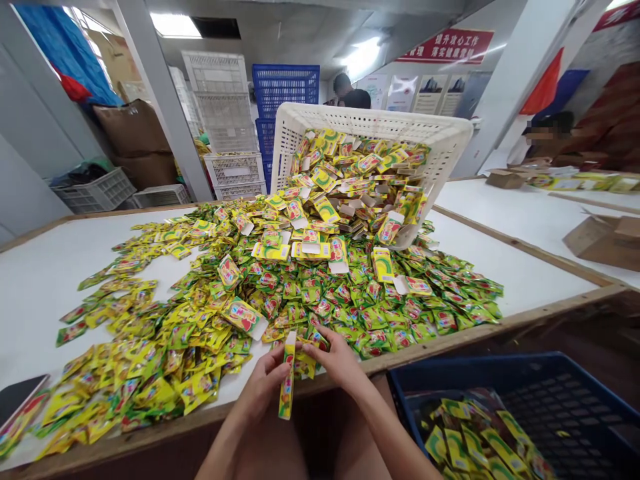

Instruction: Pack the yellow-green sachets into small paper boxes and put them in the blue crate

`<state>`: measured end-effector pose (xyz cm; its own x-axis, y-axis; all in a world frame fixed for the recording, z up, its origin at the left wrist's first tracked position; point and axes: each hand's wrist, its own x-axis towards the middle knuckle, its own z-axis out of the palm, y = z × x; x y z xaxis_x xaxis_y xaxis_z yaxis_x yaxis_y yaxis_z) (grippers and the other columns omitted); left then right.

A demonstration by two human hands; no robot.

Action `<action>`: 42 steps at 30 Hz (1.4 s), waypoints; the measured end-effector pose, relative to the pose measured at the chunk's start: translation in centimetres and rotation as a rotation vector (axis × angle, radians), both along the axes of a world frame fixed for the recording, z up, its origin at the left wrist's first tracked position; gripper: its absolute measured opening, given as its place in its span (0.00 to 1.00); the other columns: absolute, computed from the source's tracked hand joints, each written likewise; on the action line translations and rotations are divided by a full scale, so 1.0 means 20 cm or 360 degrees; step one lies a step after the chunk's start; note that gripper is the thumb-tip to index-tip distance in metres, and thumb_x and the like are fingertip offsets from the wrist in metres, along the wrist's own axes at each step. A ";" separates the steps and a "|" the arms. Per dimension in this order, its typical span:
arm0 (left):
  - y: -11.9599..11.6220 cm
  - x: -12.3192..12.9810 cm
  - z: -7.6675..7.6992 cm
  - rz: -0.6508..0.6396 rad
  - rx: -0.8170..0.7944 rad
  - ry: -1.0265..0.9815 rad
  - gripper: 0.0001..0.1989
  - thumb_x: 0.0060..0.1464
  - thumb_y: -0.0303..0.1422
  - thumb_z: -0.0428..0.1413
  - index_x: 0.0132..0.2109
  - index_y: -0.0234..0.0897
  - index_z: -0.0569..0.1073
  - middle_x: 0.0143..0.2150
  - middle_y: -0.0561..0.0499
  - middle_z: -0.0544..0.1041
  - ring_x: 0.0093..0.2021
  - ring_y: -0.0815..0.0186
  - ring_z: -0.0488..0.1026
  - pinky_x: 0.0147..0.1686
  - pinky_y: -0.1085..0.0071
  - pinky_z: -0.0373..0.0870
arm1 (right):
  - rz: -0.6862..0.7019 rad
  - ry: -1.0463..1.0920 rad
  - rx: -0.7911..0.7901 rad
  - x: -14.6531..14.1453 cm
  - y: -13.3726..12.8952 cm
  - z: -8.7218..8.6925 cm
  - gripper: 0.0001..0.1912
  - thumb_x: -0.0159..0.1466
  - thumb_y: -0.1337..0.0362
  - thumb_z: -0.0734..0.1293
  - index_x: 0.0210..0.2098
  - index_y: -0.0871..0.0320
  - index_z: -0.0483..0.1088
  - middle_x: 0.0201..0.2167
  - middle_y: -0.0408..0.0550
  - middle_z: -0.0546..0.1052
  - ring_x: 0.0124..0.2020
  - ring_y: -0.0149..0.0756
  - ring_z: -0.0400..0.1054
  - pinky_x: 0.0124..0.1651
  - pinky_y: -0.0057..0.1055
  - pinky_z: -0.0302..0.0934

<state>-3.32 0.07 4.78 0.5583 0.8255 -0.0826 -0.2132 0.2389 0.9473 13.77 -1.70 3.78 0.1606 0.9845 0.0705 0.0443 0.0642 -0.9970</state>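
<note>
My left hand (260, 385) grips a narrow yellow cardboard box with red and green print (287, 387), thumb across its face, at the lower centre of the frame. Its long axis runs up and down the picture, the top leaning slightly right, with a pale flap raised at the upper end. My right hand (340, 360) comes in from the right, fingers curled beside glossy yellow foil sachets (305, 367) that lie just right of the box (whether I have one pinched, I cannot tell). So the sachets sit between box and right hand, and the right fingertips are nearer to them.

Past my fingers, crinkled green-and-red foil sachets (380, 320) spread across the centre and right; a heap of crumpled yellow ones (170, 360) fills the lower left. They rest on a smooth white tabletop (35, 267) with a rough wooden edge. Above, a tipped white perforated plastic basket (370, 117) spills stiff, flat-sided yellow cartons (327, 210). At lower right, a dark blue latticed plastic crate (500, 363) holds more yellow packs (473, 443).
</note>
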 end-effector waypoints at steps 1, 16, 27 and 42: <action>0.00 0.01 0.00 -0.0014 -0.0017 -0.0001 0.22 0.44 0.40 0.59 0.47 0.34 0.72 0.39 0.43 0.78 0.47 0.52 0.71 0.46 0.59 0.66 | 0.0047 -0.0015 0.0008 0.00 0.00 0.01 0.19 0.51 0.55 0.70 0.39 0.57 0.71 0.39 0.48 0.75 0.41 0.42 0.68 0.44 0.36 0.62; -0.03 0.08 0.00 0.0092 -0.0527 -0.0567 0.19 0.49 0.41 0.55 0.45 0.35 0.74 0.43 0.46 0.77 0.49 0.55 0.71 0.49 0.61 0.66 | 0.0022 0.0178 0.0084 -0.03 -0.01 -0.03 0.25 0.49 0.63 0.71 0.47 0.56 0.65 0.43 0.47 0.72 0.46 0.41 0.66 0.48 0.35 0.62; -0.13 0.13 -0.05 0.0340 -0.0808 -0.0733 0.15 0.50 0.37 0.56 0.44 0.39 0.74 0.44 0.52 0.78 0.49 0.60 0.71 0.52 0.66 0.63 | -0.0465 0.0085 0.0240 -0.09 -0.06 -0.03 0.18 0.55 0.54 0.66 0.41 0.59 0.66 0.36 0.49 0.73 0.39 0.39 0.67 0.41 0.31 0.62; 0.01 0.15 -0.06 0.0469 0.0270 0.0120 0.27 0.38 0.31 0.65 0.48 0.36 0.68 0.44 0.47 0.76 0.43 0.59 0.73 0.44 0.67 0.68 | -0.0667 -0.0149 0.0226 0.11 -0.05 0.01 0.19 0.57 0.56 0.65 0.43 0.61 0.65 0.40 0.51 0.73 0.43 0.40 0.65 0.44 0.34 0.61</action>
<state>-0.38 0.32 3.61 0.2916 0.9558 0.0377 -0.1772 0.0152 0.9841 16.05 -2.67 4.01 0.5300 0.8153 0.2332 0.1850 0.1572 -0.9701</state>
